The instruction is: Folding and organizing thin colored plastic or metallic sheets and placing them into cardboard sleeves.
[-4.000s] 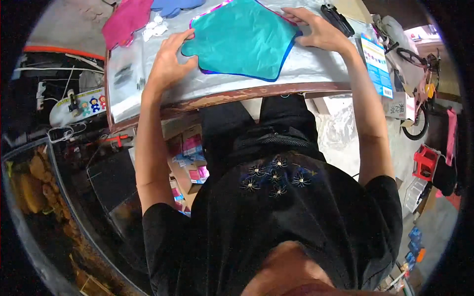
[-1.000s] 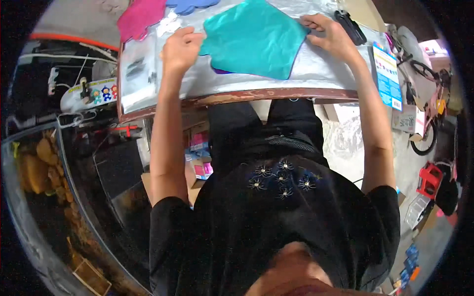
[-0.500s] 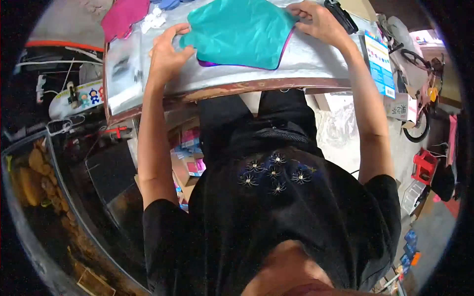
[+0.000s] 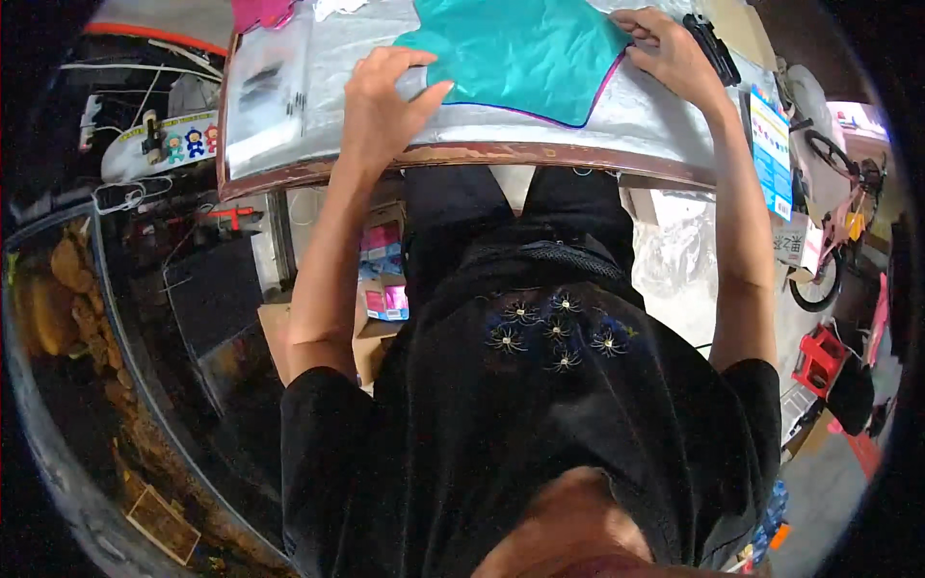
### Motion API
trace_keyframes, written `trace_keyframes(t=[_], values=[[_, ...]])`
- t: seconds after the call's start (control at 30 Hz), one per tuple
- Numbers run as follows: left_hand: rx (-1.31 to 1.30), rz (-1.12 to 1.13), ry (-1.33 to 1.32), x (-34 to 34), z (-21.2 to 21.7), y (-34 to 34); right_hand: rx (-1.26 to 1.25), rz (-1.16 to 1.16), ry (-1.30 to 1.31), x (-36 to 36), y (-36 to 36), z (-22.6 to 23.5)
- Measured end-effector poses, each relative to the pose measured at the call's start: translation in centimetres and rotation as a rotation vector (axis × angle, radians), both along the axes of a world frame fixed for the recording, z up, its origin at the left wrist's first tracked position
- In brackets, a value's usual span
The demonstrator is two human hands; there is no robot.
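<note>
A flat, shiny teal sheet (image 4: 525,63) with a purple edge lies on the pale-covered table (image 4: 655,125); its far part runs out of the picture. At its left edge is my left hand (image 4: 385,101), thumb and forefinger held apart, fingertips touching the sheet. My right hand (image 4: 674,58) is at the sheet's right corner, its fingers curled and the thumb closed on the edge there. Just beyond the right hand rests a black tool-like object (image 4: 713,50), partly cut off from clear view.
A clear plastic bag (image 4: 265,101) lies at the table's left, with magenta cloth-like pieces (image 4: 258,12) behind it. A blue printed packet (image 4: 769,149) hangs by the right edge, above a white carton (image 4: 795,239). Farther right are a red stool (image 4: 821,358) and a bicycle (image 4: 833,231).
The view has shifted, so the table and my body sit farther right in the picture. Both hands stay at the teal sheet's two sides, and less of its far part shows now.
</note>
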State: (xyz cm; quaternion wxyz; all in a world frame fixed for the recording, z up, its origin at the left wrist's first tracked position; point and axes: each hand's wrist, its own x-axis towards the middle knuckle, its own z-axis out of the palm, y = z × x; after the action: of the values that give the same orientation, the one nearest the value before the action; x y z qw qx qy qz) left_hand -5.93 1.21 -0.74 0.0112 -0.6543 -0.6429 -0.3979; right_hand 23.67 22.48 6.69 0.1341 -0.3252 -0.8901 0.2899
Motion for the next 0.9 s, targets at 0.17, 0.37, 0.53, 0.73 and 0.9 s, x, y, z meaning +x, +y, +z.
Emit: trace_keyframes(t=[0.17, 0.37, 0.53, 0.73, 0.9], values=[[0.006, 0.02, -0.008, 0.4, 0.0, 0.0, 0.03, 0.016, -0.002, -0.3, 0.0, 0.1], [-0.083, -0.004, -0.101, 1.4, 2.2, -1.4, 0.067, 0.069, 0.027, 0.4, 0.9, -0.8], [-0.196, -0.012, 0.016, 1.7, 2.6, -1.5, 0.091, 0.066, 0.004, 0.3, 0.8, -0.4], [-0.132, -0.028, -0.034, 1.4, 1.8, -1.4, 0.041, 0.083, -0.059, 0.7, 1.2, -0.5], [-0.112, -0.032, -0.014, 1.4, 1.5, -1.3, 0.421, 0.234, -0.071, 1.2, -0.1, -0.1]])
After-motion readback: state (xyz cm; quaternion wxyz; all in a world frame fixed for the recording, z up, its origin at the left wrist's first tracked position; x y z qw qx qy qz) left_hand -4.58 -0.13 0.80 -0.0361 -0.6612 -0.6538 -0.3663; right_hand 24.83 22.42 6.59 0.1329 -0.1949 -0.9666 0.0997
